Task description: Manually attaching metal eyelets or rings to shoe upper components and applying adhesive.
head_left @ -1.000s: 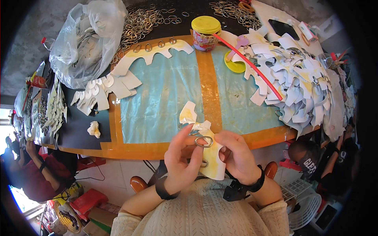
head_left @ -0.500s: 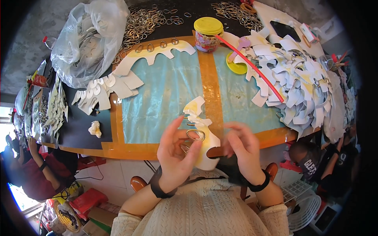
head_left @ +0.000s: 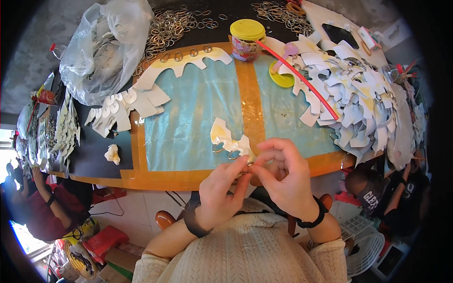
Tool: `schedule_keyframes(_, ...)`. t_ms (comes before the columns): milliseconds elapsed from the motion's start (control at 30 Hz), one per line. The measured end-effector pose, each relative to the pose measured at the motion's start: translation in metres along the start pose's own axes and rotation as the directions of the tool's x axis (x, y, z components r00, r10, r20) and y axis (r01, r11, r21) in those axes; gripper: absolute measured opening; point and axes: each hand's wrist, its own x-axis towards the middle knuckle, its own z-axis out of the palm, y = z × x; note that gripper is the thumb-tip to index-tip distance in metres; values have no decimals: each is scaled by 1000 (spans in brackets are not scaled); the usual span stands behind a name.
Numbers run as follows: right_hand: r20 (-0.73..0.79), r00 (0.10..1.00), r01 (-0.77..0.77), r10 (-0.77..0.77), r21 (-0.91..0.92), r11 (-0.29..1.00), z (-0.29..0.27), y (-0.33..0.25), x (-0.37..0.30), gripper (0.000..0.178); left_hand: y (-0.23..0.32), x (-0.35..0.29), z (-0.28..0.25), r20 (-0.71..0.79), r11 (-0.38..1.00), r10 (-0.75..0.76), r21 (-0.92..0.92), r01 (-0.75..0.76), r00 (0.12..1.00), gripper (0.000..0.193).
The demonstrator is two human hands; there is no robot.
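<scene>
A white, curved, notched strip [head_left: 220,131] with yellowish stains hangs between my hands over the table edge. Metal oval rings [head_left: 234,154] sit along its folded tabs. My left hand [head_left: 221,192] pinches the strip's near part with thumb and forefinger. Opposite it, my right hand [head_left: 286,178] presses thumb and fingertips onto the same spot. Fingers cover the tab there, and any ring under them is mostly hidden. Beyond my hands, another white strip [head_left: 155,70] lies on the blue sheet, several rings along its far edge.
Stacked white pieces [head_left: 113,111] lie left, near a bulging plastic bag [head_left: 106,56]. Loose rings [head_left: 170,28] are heaped at the back. A tub with a yellow lid [head_left: 247,30] stands behind the sheet. A red stick [head_left: 302,78] leans toward a large white heap [head_left: 354,89]. Other people sit either side.
My right hand has come in to meet my left at the strip. The strip has shifted slightly left and turned; the ring held up by my left fingers is now largely covered.
</scene>
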Motion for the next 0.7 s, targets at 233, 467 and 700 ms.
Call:
schedule_keyframes(233, -49, 868, 469, -494, -249, 848, 4, 27, -7, 29, 5, 15, -10, 483, 41, -614, -770, 636, 624, 50)
schedule_keyframes(467, -108, 934, 327, -342, -137, 935, 3, 24, -12, 23, 13, 19, -6, 410, 114, -651, -779, 616, 639, 49)
schedule_keyframes(700, -41, 935, 341, -352, -169, 925, 5, 15, -9, 20, 14, 16, -9, 205, 603, -576, -547, 581, 791, 51)
